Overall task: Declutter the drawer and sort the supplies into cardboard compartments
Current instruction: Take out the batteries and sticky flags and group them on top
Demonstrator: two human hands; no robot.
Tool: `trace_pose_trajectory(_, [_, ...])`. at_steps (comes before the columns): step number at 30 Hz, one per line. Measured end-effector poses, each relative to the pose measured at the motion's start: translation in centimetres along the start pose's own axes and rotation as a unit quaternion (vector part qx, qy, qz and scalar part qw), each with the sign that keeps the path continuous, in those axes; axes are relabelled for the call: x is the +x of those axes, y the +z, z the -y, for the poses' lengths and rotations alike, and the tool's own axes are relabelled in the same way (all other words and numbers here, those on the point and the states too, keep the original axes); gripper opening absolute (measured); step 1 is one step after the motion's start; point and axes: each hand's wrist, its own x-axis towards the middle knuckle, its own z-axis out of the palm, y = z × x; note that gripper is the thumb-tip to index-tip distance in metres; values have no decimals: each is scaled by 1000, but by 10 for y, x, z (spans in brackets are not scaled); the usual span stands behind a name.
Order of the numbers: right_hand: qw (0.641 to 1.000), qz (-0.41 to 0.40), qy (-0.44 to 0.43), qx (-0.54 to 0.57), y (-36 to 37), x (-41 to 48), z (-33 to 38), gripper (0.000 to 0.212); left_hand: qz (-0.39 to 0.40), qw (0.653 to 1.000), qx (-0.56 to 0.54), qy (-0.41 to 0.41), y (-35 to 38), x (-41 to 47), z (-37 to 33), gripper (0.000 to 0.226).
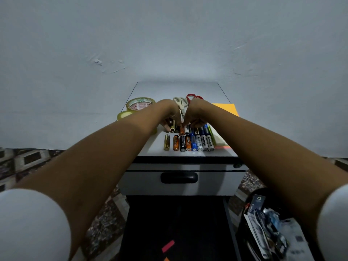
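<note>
Eight batteries (189,143) lie side by side at the centre of the frame, near the front edge of the cabinet top (154,146), with a second row just behind them. The left hand (170,117) curls its fingers round a gold battery (172,127) at that back row's left end. The right hand (194,115) bends its fingers down onto the back row, but whether they pinch anything cannot be told.
</note>
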Motion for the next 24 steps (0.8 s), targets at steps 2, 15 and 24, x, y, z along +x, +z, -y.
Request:
trace_pose_trajectory(2, [1000,-6,-8,-7,0,-1,-2,17,-13,1000,4,12,-2,1,1,32])
trace_pose_trajectory(15, [999,-7,-33,25,1,-8,-9,27,-27,995,90,24,3,-1,1,36])
trace_pose_trajectory(24, [998,-24,-45,29,2,-12,-10,29,-47,995,77,36,5,-4,2,32])
